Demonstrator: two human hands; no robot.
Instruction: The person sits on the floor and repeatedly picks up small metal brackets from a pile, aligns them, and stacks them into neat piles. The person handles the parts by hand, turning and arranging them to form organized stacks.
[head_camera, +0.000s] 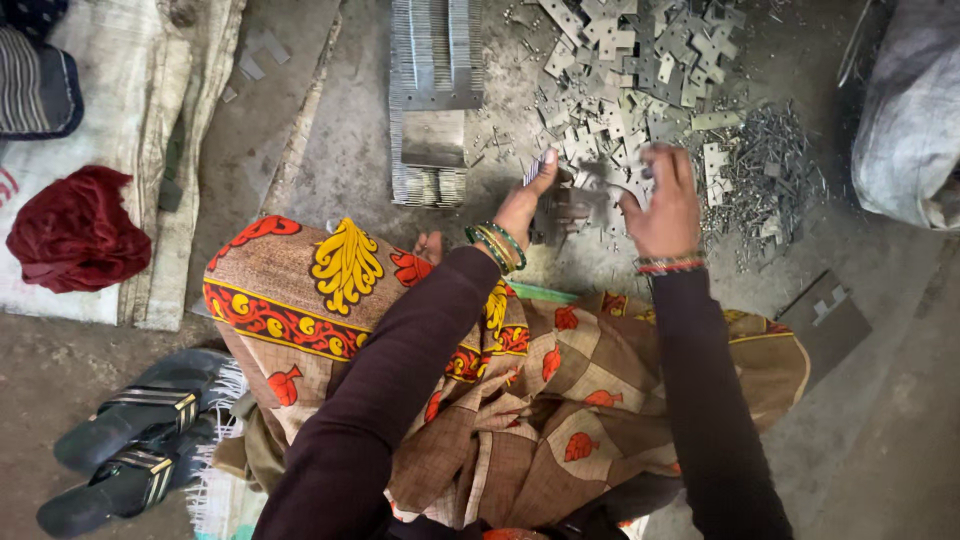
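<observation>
Your left hand (528, 200) grips a stack of metal plates (545, 172); your right hand (662, 205) clenches another plate. Sharp edges could cut, or the stack could slip.

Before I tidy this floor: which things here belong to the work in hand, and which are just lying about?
In use:
left hand holding stacked metal plates
right hand over loose metal plates
neat plate rows
small pins

Lying about:
red cloth
black sandals
grey sack
</observation>
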